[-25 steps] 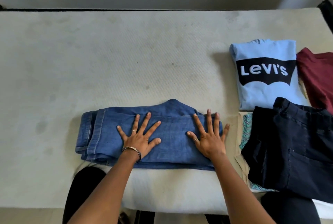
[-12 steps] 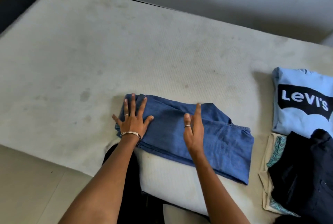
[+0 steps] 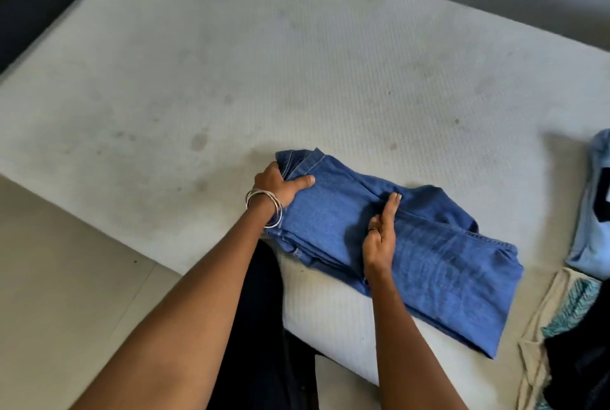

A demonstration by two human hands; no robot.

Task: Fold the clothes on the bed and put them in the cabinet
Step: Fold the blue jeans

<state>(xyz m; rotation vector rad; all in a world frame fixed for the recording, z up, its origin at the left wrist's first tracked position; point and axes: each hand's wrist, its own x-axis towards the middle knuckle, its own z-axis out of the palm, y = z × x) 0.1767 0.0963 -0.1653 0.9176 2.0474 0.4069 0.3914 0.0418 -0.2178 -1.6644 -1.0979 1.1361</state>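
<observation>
mattress | left grip clamps jeans end | right grip flat, edge-on mid-jeans

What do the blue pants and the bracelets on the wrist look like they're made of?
The blue pants look like denim: a mid-blue woven cotton with a matte, slightly faded surface and pale stitched seams. The bracelets look like thin polished metal, silver-toned and shiny; the exact metal can't be told.

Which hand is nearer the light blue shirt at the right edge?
Right. The right hand rests edge-on mid-jeans, closer to the light blue shirt; the left hand grips the jeans' far end.
</observation>
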